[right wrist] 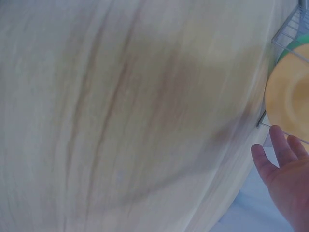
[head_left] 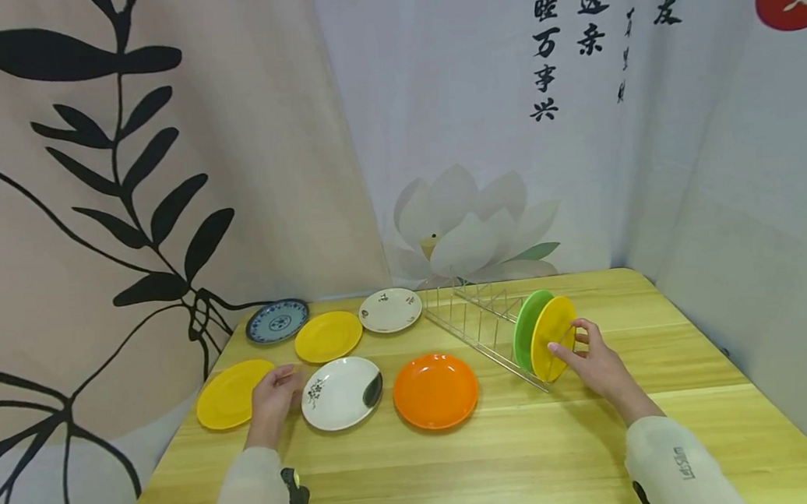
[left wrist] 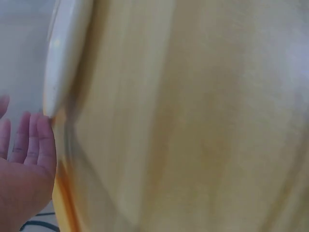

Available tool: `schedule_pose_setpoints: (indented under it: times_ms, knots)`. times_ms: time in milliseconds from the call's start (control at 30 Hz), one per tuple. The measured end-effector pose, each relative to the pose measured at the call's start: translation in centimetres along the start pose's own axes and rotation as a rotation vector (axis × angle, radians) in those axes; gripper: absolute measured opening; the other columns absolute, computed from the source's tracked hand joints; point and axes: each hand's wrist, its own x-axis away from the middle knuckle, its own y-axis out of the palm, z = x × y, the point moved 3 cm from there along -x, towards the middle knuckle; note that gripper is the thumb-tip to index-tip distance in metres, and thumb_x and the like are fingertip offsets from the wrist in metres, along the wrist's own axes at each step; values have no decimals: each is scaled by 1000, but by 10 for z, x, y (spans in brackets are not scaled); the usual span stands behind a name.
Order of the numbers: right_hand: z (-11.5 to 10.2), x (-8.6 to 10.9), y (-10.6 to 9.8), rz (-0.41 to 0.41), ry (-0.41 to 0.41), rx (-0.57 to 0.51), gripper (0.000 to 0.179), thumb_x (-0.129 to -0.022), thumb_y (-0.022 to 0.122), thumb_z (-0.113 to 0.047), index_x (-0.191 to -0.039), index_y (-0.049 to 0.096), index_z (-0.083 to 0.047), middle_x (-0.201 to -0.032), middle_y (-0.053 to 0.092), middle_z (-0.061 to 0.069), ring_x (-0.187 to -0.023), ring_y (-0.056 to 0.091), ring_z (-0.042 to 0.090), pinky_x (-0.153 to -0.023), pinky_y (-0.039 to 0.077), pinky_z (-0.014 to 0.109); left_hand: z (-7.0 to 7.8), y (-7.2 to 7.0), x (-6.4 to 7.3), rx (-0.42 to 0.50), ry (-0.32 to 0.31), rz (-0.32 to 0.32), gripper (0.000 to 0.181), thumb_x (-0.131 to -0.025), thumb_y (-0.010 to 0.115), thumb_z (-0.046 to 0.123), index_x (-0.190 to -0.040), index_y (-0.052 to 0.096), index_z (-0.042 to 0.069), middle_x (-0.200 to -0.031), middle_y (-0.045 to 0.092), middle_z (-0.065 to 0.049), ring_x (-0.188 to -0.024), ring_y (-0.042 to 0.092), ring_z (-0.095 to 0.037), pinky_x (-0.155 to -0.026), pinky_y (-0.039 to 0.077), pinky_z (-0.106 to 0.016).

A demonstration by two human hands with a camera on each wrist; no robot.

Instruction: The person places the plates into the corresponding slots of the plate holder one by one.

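On the right, a yellow plate [head_left: 552, 339] and a green plate [head_left: 530, 325] stand on edge side by side in a wire dish rack [head_left: 476, 340]. My right hand [head_left: 597, 359] is at the yellow plate, its thumb overlapping the plate's face in the head view. In the right wrist view the fingers [right wrist: 282, 145] are spread and extended just below that plate. My left hand [head_left: 275, 397] lies between a flat yellow plate [head_left: 227, 397] and a white plate with a dark leaf pattern [head_left: 336, 397]. Its fingers [left wrist: 33, 137] are nearly straight, fingertips right at the white rim [left wrist: 67, 53].
An orange plate [head_left: 436, 392] lies at the middle of the wooden table [head_left: 419, 477]. Farther back lie a blue patterned plate [head_left: 277, 322], another yellow plate [head_left: 328, 337] and a small white plate [head_left: 390, 311]. Printed curtains [head_left: 283, 135] hang behind the table.
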Motion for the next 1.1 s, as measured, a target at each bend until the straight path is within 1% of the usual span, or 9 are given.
schedule_pose_setpoints:
  times_ms: [100, 167, 333, 400, 533, 633, 867, 967, 1100]
  knots:
    - [0, 0, 0, 2, -2, -4, 89, -92, 51, -68, -151, 11, -13, -153, 25, 35, -130, 43, 51, -105, 36, 65, -5, -1, 4, 11, 2, 24, 47, -97, 62, 9, -141, 49, -1, -130, 55, -24, -106, 59, -30, -80, 55, -29]
    - [0, 0, 0, 2, -5, -8, 89, -92, 51, -67, -151, 11, -13, -153, 25, 35, -130, 44, 51, -105, 36, 65, -8, -3, 6, 18, -8, 29, 48, -97, 63, 9, -141, 48, -1, -130, 56, -24, -104, 59, -28, -75, 55, -25]
    - [-1, 0, 0, -2, -10, -8, 89, -93, 51, -67, -151, 11, -13, -153, 25, 35, -130, 43, 51, -104, 36, 65, -16, -3, 5, 36, -19, 25, 50, -94, 66, 9, -140, 50, -1, -128, 57, -24, -95, 61, -22, -68, 54, -21]
    - [-1, 0, 0, -3, -10, -6, 89, -93, 50, -67, -151, 10, -13, -153, 24, 35, -130, 43, 51, -104, 36, 65, -18, -4, 6, 51, -10, 17, 49, -94, 66, 7, -139, 50, -2, -127, 58, -26, -91, 62, -20, -67, 54, -21]
    - [-2, 1, 0, -7, -6, -6, 90, -93, 50, -67, -151, 10, -12, -153, 24, 35, -130, 43, 51, -104, 36, 65, -20, -5, 8, 51, -6, -1, 49, -93, 66, 4, -138, 50, -5, -125, 59, -27, -85, 63, -17, -67, 54, -22]
    - [-3, 1, -1, -8, -5, -11, 90, -93, 51, -67, -151, 11, -12, -154, 24, 35, -130, 43, 51, -105, 35, 65, -21, -5, 8, 34, -15, -13, 48, -92, 66, 4, -137, 51, -5, -123, 59, -27, -83, 62, -16, -67, 54, -22]
    - [-4, 2, -2, -6, -7, -6, 89, -94, 51, -65, -151, 10, -11, -153, 24, 36, -130, 43, 52, -104, 36, 65, -24, -4, 4, 47, -10, -43, 47, -89, 67, -3, -133, 52, -11, -115, 61, -27, -78, 62, -15, -65, 55, -23]
    - [-4, 2, -2, -7, -10, -5, 89, -94, 51, -64, -151, 10, -10, -153, 24, 36, -129, 44, 52, -103, 37, 65, -25, -3, 2, 34, -8, -44, 48, -88, 68, -5, -133, 52, -12, -114, 61, -26, -78, 62, -17, -66, 57, -25]
    - [-5, 2, -1, -10, -14, -3, 88, -95, 51, -63, -151, 10, -9, -152, 24, 36, -129, 44, 52, -102, 37, 66, -28, -4, 0, -5, -15, -49, 50, -88, 69, -4, -134, 52, -12, -118, 58, -27, -87, 62, -22, -71, 58, -28]
